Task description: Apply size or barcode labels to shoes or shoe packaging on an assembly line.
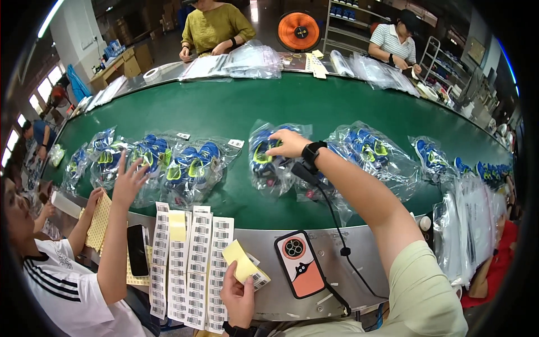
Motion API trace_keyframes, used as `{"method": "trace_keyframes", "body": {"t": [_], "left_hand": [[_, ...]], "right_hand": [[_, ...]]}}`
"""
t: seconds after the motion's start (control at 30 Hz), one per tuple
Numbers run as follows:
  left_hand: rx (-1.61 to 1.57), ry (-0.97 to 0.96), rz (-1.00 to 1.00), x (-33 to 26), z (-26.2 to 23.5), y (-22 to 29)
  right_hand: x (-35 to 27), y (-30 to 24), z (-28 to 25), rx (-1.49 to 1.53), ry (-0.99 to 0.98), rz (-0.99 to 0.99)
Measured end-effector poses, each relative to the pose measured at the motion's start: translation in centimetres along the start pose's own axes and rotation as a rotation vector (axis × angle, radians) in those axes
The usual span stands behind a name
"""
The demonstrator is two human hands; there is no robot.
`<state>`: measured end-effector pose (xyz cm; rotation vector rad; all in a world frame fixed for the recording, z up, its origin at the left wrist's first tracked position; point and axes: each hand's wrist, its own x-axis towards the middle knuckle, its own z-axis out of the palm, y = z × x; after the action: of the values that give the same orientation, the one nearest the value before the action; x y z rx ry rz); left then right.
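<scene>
My left hand (pixel 238 295) is closed on a label sheet (pixel 244 264) with a yellow back, curled so that a few barcode stickers show at its lower corner. Out over the green belt, my right hand (pixel 289 143) grips a clear bag of blue shoes (pixel 264 154) from above, thumb and fingers bent over it. Strips of white barcode labels (pixel 193 269) hang over the near metal edge, left of my left hand. A second bag of shoes (pixel 193 168) lies to the left, and another bag (pixel 365 149) is right of my right wrist.
A phone in a cat-pattern case (pixel 300 267) and a black cable (pixel 339 230) lie on the metal ledge (pixel 269 241). At left, a co-worker's hand (pixel 129 180) reaches over bagged shoes. Clear bags (pixel 466 224) are stacked at right. Two people work across the green belt (pixel 208 106).
</scene>
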<state>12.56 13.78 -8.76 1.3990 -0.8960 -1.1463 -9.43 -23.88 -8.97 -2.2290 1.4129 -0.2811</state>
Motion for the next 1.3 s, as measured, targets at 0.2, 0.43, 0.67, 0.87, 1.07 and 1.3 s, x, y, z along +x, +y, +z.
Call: {"method": "trace_keyframes", "body": {"t": [0.2,0.43,0.67,0.87,1.07,1.3], "left_hand": [[-0.041,0.094,0.02,-0.7,-0.5,2.6],[-0.005,0.073,0.21,-0.6,1.1,6.7],[0.065,0.0,0.255,-0.9,2.9,7.5],[0.064,-0.05,0.18,-1.7,2.3,7.4],[-0.156,-0.179,-0.021,-1.6,1.9,7.7],[-0.206,-0.098,0.014,0.5,2.2,7.1]], "right_hand": [[-6.9,-12.4,0.5,0.129,0.27,-0.386],[-22.4,-18.5,-0.9,0.731,-0.369,-0.261],[-24.4,-16.9,0.3,0.712,-0.002,-0.335],[-25.2,-17.3,0.5,0.454,0.205,-0.57],[-25.1,-18.2,0.4,0.473,0.273,-0.669],[-21.7,-18.0,-0.6,0.442,0.213,-0.705]]}}
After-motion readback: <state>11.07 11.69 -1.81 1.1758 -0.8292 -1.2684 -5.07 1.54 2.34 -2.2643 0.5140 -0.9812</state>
